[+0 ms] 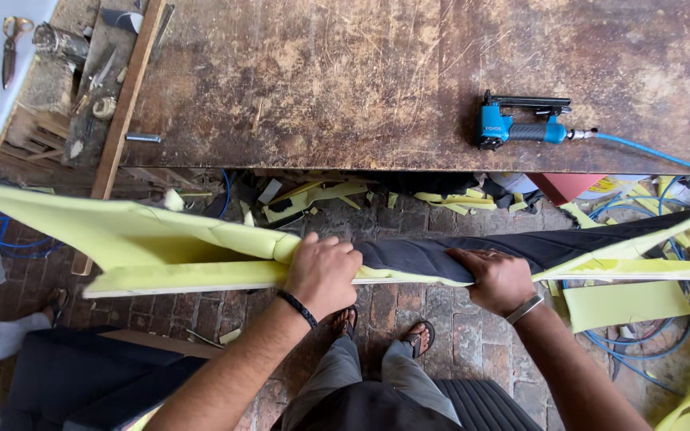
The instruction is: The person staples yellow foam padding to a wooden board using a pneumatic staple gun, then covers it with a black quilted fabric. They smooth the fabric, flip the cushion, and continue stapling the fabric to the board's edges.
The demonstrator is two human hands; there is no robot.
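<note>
Centrally, across mid-frame: a long yellow foam panel (pixel 161 239) on a thin board, half sleeved in dark fabric (pixel 441 255), held level above the brick floor (pixel 225 315), seemingly so the cover can slide along it. Left hand (pixel 323 271) clamped over the foam's edge where the fabric ends, right hand (pixel 498 279) fisted on the bunched fabric, both closed to keep the cloth taut. Beyond, upper frame: worn workbench (pixel 345 80) with a blue pneumatic stapler (pixel 521 124) within reach; foam offcuts (pixel 321 195) scattered beneath.

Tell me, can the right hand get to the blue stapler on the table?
Probably yes, but not right away. The right hand is gripping dark fabric over yellow foam. The blue stapler lies on the table ahead with nothing between, so it would have to let go first.
</note>
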